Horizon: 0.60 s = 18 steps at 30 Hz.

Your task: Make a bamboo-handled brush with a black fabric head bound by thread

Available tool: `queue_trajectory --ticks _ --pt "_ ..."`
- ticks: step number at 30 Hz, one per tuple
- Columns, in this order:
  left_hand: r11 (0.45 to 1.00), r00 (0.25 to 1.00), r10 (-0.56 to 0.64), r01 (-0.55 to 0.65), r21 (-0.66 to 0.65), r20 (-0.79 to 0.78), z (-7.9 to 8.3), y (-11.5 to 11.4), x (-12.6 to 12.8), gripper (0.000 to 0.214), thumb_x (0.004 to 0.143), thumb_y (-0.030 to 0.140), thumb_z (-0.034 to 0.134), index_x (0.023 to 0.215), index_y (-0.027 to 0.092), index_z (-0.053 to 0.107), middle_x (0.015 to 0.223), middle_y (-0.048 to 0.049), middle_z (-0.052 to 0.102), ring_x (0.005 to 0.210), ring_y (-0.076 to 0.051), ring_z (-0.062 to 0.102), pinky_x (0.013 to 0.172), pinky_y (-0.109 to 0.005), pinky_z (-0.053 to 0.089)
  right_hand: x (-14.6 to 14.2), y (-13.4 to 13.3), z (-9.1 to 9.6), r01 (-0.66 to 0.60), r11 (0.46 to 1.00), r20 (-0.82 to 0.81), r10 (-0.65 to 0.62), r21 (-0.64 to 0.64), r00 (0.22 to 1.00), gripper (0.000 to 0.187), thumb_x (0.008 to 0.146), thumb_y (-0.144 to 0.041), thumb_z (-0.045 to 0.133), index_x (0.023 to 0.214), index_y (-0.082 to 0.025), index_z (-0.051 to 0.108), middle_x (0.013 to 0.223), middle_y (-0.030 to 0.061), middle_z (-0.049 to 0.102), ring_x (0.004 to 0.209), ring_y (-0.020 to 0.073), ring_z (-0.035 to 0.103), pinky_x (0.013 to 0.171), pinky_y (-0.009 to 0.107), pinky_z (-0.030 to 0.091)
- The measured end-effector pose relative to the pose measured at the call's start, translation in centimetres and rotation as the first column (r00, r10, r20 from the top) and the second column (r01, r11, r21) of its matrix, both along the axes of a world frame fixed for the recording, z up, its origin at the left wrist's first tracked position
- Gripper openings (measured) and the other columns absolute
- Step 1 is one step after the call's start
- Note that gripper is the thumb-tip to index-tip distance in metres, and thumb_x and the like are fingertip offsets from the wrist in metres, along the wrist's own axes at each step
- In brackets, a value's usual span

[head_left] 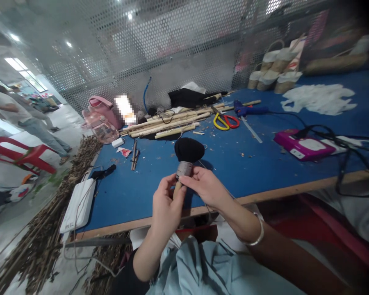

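Note:
Over the front edge of the blue table I hold a wooden stick (177, 189) topped by a rounded black fabric head (189, 150). Grey wrapping, perhaps thread or tape, binds the neck (184, 169) just below the black part. My left hand (168, 203) is closed round the stick from below. My right hand (206, 185) pinches at the lower end of the grey wrapping, thumb pressed against it. A thin strand runs near the right hand; where it ends I cannot tell.
Behind lie wooden sticks (169, 125), scissors (226, 121) and a blue glue gun (249, 109). To the right are a purple power strip (304, 144) with black cables and white material (321, 99). A white power bank (79, 205) sits at the left edge. People stand far left.

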<state>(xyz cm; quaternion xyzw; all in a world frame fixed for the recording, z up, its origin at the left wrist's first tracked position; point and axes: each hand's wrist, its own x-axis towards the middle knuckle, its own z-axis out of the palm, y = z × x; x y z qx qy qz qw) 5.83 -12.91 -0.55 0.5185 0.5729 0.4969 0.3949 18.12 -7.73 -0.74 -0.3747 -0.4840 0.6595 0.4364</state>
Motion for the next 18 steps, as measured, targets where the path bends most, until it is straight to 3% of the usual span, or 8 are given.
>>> queue_trajectory --ticks 4,10,15,18 --pt "0.997 0.995 0.007 0.001 -0.08 0.099 0.0 0.3 -0.3 0.041 0.079 0.037 0.059 0.114 0.016 0.051 0.079 -0.0028 0.063 0.051 -0.007 0.052 0.043 -0.016 0.041 1.2 -0.1 0.8 -0.036 0.997 0.051 0.032 0.074 0.998 0.025 0.068 -0.036 0.069 0.073 -0.014 0.059 0.06 -0.0019 0.058 0.053 0.0079 0.049 0.053 0.021 0.038" --pt "0.978 0.95 -0.04 0.1 -0.181 0.31 0.9 0.2 -0.1 0.043 0.076 0.039 0.062 0.109 0.013 0.05 0.082 -0.0046 0.064 0.051 -0.007 0.056 0.043 -0.017 0.046 1.7 -0.3 1.1 -0.038 0.998 0.027 0.037 0.045 0.999 0.026 0.063 -0.034 0.074 0.064 -0.014 0.057 0.059 -0.0005 0.061 0.047 0.0066 0.046 0.045 0.02 0.032" --pt "0.955 0.867 -0.051 0.187 -0.23 0.496 1.7 0.2 -0.3 0.039 0.072 0.034 0.068 0.098 0.015 0.046 0.075 -0.0017 0.064 0.048 -0.007 0.057 0.043 -0.017 0.048 1.3 -0.3 1.1 -0.044 0.999 -0.018 0.044 0.011 0.999 0.029 0.066 -0.038 0.071 0.068 -0.015 0.054 0.055 -0.0014 0.06 0.039 0.0042 0.04 0.038 0.019 0.024" --pt "0.94 0.796 -0.09 0.266 -0.213 0.598 1.8 0.3 -0.8 0.035 0.071 0.034 0.069 0.092 0.015 0.047 0.073 -0.0016 0.065 0.043 -0.006 0.055 0.039 -0.015 0.045 1.2 -0.2 1.3 -0.124 0.992 -0.072 0.123 -0.012 0.99 0.033 0.067 -0.04 0.071 0.081 -0.017 0.052 0.051 -0.0044 0.057 0.035 0.0041 0.036 0.036 0.019 0.02"
